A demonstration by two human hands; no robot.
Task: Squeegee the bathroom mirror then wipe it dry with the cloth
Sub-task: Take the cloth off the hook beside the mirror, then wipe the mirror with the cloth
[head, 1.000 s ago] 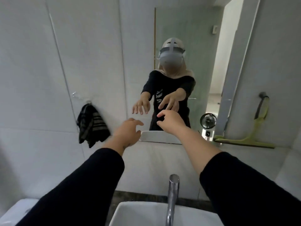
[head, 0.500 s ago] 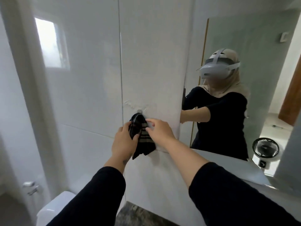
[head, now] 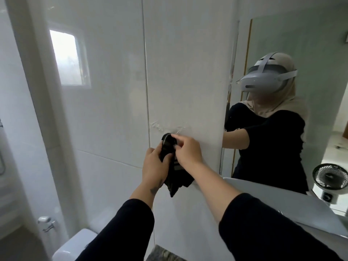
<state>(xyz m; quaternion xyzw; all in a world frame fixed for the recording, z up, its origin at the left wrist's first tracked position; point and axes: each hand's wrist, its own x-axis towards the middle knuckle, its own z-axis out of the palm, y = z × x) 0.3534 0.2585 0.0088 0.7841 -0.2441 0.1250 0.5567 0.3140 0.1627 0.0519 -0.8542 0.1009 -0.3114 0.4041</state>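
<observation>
A black cloth [head: 174, 180] with pale stripes hangs from a clear hook [head: 169, 129] on the white tiled wall, left of the mirror [head: 301, 44]. My left hand [head: 153, 164] grips the cloth's left side just below the hook. My right hand [head: 185, 149] pinches the cloth's top near the hook with fingers and thumb. The mirror fills the right side and shows a person's reflection in a headset and dark top. The squeegee is out of view.
A white ledge [head: 263, 196] runs under the mirror, with a small black fan [head: 330, 178] seen at the mirror's lower right. A toilet cistern [head: 75, 245] stands at the lower left below a small window [head: 68, 59]. A wall fitting [head: 46, 223] sticks out beside it.
One second ago both hands were empty in front of the mirror. My view swung left, and both hands came onto the hanging cloth and now hold it near the hook.
</observation>
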